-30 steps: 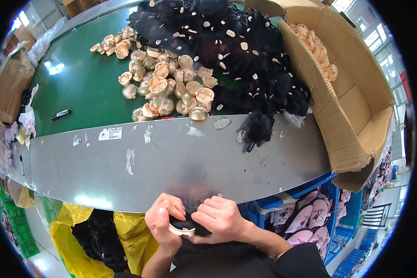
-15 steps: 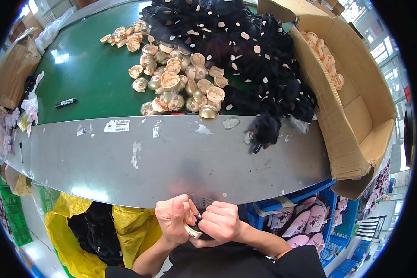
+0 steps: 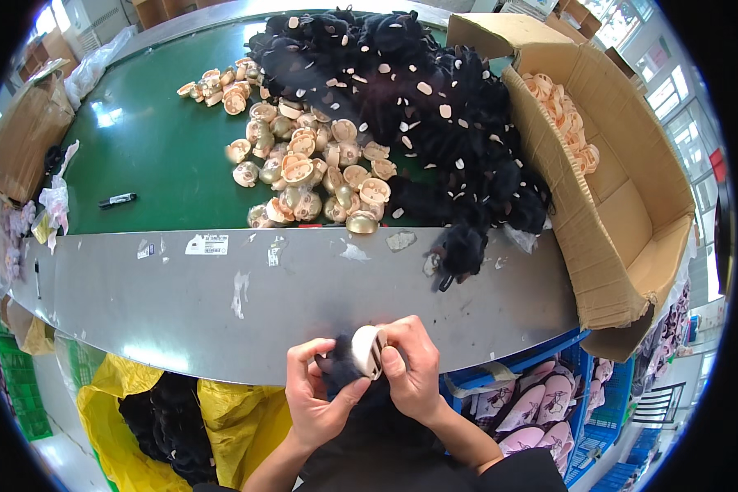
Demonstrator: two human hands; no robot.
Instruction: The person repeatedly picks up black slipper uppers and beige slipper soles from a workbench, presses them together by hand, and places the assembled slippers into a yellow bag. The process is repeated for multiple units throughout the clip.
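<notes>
Just past the near edge of the metal table, both hands hold one small object between them. It is a fluffy black plush piece [image 3: 341,366] with a rounded cream plastic part [image 3: 366,351] at its right end, and dark slots show on that part's face. My left hand [image 3: 320,410] pinches the black fur between thumb and fingers. Thumb and fingers of my right hand [image 3: 416,371] close on the cream part from the right. A heap of peach and gold plastic doll-head shells [image 3: 301,170] lies farther off, beside a large pile of black plush pieces [image 3: 435,107] with pale patches.
A grey metal strip [image 3: 180,303] fronts the green tabletop [image 3: 156,139]. On the right stands an open cardboard box [image 3: 623,213] with peach plastic parts. Below are a yellow bag [image 3: 238,418] of black plush and a blue crate [image 3: 586,385] near pink slippers [image 3: 521,406]. A black marker [image 3: 117,200] lies left.
My hands have risen and turned, bringing the black plush and its cream part into plain sight. Earlier the fists mostly hid it. The whole view has tilted slightly, so the table sits lower.
</notes>
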